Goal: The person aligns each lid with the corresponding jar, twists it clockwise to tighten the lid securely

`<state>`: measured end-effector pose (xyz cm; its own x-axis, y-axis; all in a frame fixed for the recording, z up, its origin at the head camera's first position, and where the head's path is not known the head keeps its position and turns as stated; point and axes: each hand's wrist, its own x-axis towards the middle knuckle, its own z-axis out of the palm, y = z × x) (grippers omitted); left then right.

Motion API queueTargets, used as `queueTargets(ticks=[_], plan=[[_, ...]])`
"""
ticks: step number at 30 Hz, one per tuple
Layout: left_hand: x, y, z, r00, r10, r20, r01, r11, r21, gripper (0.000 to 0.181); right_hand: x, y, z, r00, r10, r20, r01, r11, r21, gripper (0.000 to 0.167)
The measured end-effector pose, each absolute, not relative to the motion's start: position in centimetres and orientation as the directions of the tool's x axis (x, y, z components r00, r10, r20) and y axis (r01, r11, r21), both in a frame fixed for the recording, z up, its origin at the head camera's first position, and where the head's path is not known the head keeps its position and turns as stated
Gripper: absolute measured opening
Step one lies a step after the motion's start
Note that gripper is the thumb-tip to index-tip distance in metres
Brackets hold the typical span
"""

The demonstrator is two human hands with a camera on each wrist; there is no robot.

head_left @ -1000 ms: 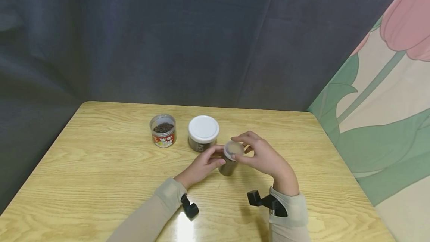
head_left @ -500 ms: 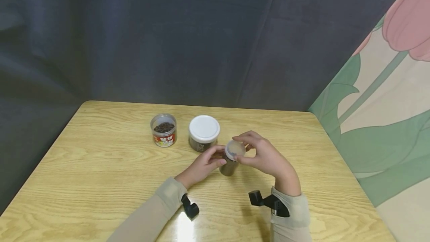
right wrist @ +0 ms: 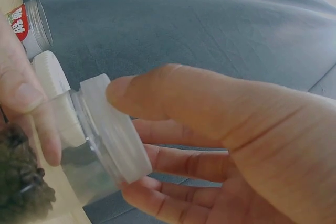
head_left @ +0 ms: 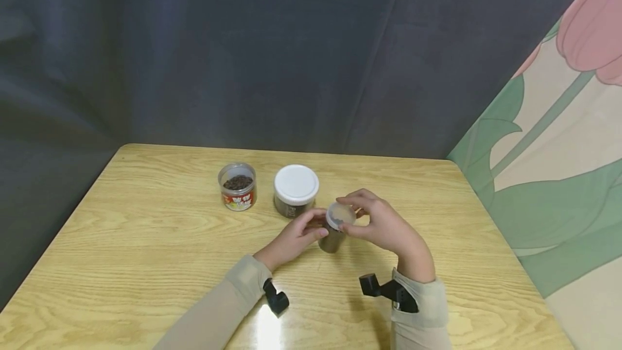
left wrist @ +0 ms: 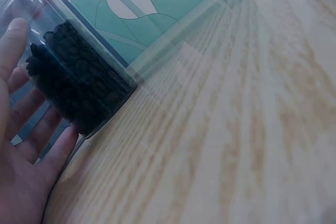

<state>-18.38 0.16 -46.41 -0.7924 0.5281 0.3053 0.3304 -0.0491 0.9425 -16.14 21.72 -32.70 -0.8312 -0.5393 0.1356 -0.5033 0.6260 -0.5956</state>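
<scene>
A clear jar (head_left: 331, 242) stands upright on the table between my two hands. In the left wrist view, dark coffee beans (left wrist: 79, 77) fill its lower part. My left hand (head_left: 293, 239) grips the jar's side, thumb on the near side and fingers behind. On top sits a translucent whitish screw lid (right wrist: 115, 129), and my right hand (head_left: 386, 226) holds its rim between thumb and fingers. The lid is on the jar's mouth; whether it is loose I cannot tell.
Just behind my left hand stands a wider jar with a white lid (head_left: 296, 182) and dark contents. Further left, a lidless clear tub (head_left: 238, 199) with a red label holds dark brown bits. A dark curtain (head_left: 272, 58) hangs behind the wooden table (head_left: 146, 242).
</scene>
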Motion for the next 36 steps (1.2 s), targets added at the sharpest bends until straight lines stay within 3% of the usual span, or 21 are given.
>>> queueTargets(ticks=[36], plan=[[-18.36, 0.25, -46.39, -0.786, 0.543, 0.296, 0.316, -0.059, 0.947, 0.045, -16.13, 22.56, -32.55, -0.831, -0.553, 0.057, -0.434, 0.58, -0.689, 0.048]])
